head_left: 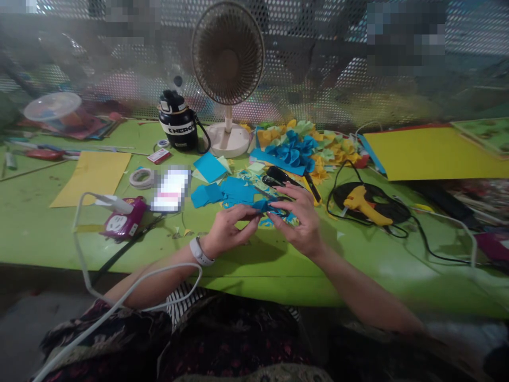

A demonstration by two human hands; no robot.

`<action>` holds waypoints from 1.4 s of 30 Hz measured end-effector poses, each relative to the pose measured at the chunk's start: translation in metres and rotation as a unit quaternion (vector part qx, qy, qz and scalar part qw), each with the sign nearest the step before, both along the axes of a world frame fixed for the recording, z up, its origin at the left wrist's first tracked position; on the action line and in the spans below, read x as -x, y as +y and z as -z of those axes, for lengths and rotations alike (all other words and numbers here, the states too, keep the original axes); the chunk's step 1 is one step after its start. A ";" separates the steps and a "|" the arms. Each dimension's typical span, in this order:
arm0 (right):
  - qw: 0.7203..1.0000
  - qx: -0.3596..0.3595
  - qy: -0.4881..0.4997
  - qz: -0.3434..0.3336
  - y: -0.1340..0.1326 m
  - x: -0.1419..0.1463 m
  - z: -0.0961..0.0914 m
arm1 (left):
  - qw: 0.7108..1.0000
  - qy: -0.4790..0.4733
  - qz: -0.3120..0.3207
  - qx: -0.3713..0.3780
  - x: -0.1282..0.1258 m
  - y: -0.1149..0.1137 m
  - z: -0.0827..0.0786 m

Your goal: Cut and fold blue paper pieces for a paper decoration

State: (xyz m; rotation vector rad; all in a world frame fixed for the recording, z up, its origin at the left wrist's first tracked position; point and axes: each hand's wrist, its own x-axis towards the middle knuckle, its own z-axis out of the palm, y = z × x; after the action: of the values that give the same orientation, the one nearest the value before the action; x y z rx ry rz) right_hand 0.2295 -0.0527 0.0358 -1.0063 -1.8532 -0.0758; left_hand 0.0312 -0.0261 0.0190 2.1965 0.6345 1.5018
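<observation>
We see a long green table (360,265) with a round fan (228,53) and a black bottle (178,121) at its back; on the right lie a yellow card (429,154) and a yellow glue gun (360,201), and on the left a pale yellow paper (91,178). In the middle we find paper flowers (294,151) in blue, yellow and green; in front of them are blue paper scraps (222,193). Our two hands work just before these scraps; the left hand (230,231), with a white watch (199,252), is closed on a small blue paper piece (260,206) between thumb and fingers. This piece lies mostly sideways, from the left hand toward the right hand (296,220); its far end is very near the right fingers. The right hand is partly closed and is nearer to a black loop (280,208), maybe a scissors handle; we cannot tell if it grips this loop. Black scissors (278,175) lie just beyond.
</observation>
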 end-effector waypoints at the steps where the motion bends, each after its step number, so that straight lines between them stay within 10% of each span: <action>1: 1.000 -0.005 -0.007 0.007 0.000 0.000 0.001 | 1.000 0.000 0.001 0.000 0.000 0.000 0.000; 21: 0.998 -0.060 -0.032 0.017 0.002 0.001 0.003 | 0.998 -0.027 0.030 0.052 -0.001 -0.001 -0.001; 42: 0.998 -0.029 -0.020 0.043 -0.001 0.006 0.002 | 0.991 0.062 -0.029 -0.118 0.001 0.004 0.005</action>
State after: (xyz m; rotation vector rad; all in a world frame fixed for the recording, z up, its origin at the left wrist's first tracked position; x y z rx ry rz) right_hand 0.2234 -0.0539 0.0340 -1.0510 -1.8339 -0.2006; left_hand 0.0300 -0.0224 0.0143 2.4843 0.5900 1.5477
